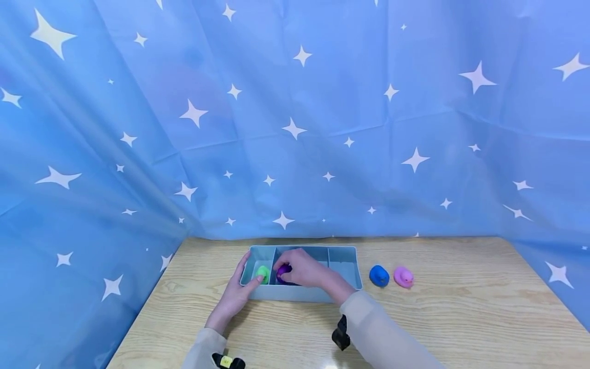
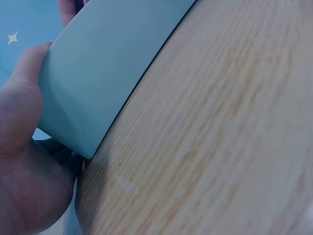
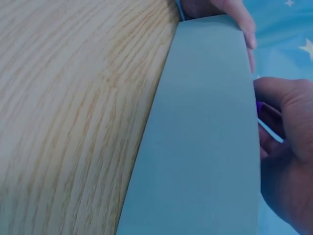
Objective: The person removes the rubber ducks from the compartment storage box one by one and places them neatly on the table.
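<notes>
A grey-blue box point(image 1: 299, 294) with three compartments lies on the wooden table. My left hand point(image 1: 236, 292) grips its left end, thumb over the front rim and fingers along the side wall; the left wrist view shows the palm point(image 2: 29, 186) at the corner. Inside the left compartment sits a green rubber duck point(image 1: 262, 273). With thumb and fingers my right hand point(image 1: 301, 267) pinches a purple rubber duck point(image 1: 282, 272) down in the middle compartment. Part of that duck is hidden by the hand, and in the right wrist view the front wall covers most of it.
To the right of the box, a blue rubber duck point(image 1: 379, 275) and a pink rubber duck point(image 1: 403, 277) stand side by side on the table point(image 1: 461, 318). A blue star-patterned cloth point(image 1: 341, 113) hangs behind the table and along its sides.
</notes>
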`<state>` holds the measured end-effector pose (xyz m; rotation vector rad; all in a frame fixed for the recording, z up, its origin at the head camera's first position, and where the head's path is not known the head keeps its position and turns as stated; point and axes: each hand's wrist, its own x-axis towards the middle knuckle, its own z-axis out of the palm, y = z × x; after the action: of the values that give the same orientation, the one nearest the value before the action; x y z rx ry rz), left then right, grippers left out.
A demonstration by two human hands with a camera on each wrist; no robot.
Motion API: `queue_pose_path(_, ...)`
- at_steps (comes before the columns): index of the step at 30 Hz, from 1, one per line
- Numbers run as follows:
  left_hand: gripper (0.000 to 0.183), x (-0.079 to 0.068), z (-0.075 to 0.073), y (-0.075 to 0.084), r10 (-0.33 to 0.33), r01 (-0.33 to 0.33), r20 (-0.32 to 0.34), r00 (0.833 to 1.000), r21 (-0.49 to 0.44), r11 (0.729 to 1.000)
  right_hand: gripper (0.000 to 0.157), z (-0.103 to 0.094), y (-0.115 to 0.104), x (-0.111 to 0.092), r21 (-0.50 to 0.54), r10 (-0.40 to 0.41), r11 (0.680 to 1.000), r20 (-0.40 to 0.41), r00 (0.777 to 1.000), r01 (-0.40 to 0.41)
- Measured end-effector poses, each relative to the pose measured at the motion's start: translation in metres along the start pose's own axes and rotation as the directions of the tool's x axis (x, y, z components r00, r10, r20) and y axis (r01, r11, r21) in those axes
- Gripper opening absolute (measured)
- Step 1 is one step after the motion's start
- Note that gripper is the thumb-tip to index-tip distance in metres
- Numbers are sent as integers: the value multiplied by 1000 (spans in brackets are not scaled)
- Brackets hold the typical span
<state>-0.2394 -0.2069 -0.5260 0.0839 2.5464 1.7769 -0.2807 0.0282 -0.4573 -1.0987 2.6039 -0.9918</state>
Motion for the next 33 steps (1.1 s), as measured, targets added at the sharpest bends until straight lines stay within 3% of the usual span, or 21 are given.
queue_pose_path(6,82,-2,1,0,-9,9,3,1000,15,1000,22,-6,3,-11,116,51,992,-76,996,-42)
queue_pose_path(12,82,-2,1,-2,-11,11,-3,1000,10,1000,25,-15,1,-24,258,130,962,-158,979,-86)
queue_pose_path(18,83,-1,2,0,-20,20,-5,1000,14,1000,26,-27,0,-38,327,169,940,-205,964,-95)
queue_pose_path(33,82,-2,1,1,-37,36,26,999,20,999,26,-67,24,-99,255,122,965,-210,970,-66)
